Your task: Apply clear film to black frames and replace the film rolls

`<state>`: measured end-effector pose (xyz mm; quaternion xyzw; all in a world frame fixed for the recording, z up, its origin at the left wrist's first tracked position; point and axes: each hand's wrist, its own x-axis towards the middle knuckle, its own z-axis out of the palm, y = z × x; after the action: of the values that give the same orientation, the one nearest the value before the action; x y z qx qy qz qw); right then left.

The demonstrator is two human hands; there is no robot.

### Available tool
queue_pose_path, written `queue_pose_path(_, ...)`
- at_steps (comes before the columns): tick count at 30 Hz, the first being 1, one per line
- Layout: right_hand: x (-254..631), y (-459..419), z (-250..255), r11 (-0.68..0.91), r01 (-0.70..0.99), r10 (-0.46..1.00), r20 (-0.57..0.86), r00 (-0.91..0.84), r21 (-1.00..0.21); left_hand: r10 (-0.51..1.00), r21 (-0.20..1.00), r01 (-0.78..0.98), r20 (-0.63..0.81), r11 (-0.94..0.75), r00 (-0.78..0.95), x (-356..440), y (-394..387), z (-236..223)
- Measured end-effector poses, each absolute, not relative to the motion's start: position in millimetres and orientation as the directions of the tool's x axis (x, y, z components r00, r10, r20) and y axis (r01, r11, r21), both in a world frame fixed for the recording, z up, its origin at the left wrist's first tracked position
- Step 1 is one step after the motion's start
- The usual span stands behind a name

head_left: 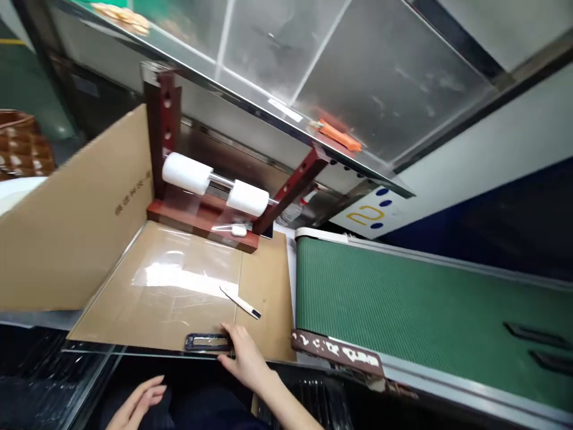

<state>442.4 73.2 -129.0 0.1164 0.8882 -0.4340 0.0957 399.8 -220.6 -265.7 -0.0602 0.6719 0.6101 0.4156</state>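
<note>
While the left hand (138, 403) hangs open and empty below the cardboard sheet (179, 286), the right hand (242, 355) pinches a dark rectangular frame (208, 341) at that sheet's near edge, seemingly steadying it flat.

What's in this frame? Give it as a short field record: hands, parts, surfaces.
right hand: fingertips on the dark rectangular frame part, at the near edge of the cardboard sheet
left hand: open, low, holding nothing
white strip: loose on the clear film
film rollers: two white rolls on a red stand
conveyor belt: green, to the right, two dark parts at its far right
</note>
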Motion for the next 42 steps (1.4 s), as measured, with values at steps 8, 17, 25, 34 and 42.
queue_pose_path(8, 451, 75, -151, 0.379, 0.347, 0.236, -0.273, -0.933, -0.858, 0.559, 0.690, -0.634, -0.697, 0.349, -0.450, 346, -194, -214)
queue_pose_path(17, 475, -24, -133, -0.082, 0.464, 0.545, -0.430, -0.720, -0.882, 0.731, 0.678, -0.638, -0.634, 0.367, -0.253, 331, -152, -179)
queue_pose_path(25, 488, -67, -79, -0.147, 0.384, 0.746, -0.357, -0.562, -0.911, 0.802, 0.667, -0.624, -0.588, 0.407, -0.106, 308, -142, -139)
queue_pose_path(34, 508, -64, -95, -0.437, -0.273, 0.898, -0.397, -0.191, -0.857, 0.815, 0.718, -0.525, -0.574, 0.456, -0.077, 337, -95, -128)
queue_pose_path(42, 583, -20, -96, -0.494, -0.285, 0.851, -0.389, -0.352, -0.821, 0.773, 0.705, -0.398, -0.634, 0.587, 0.015, 388, -42, -146)
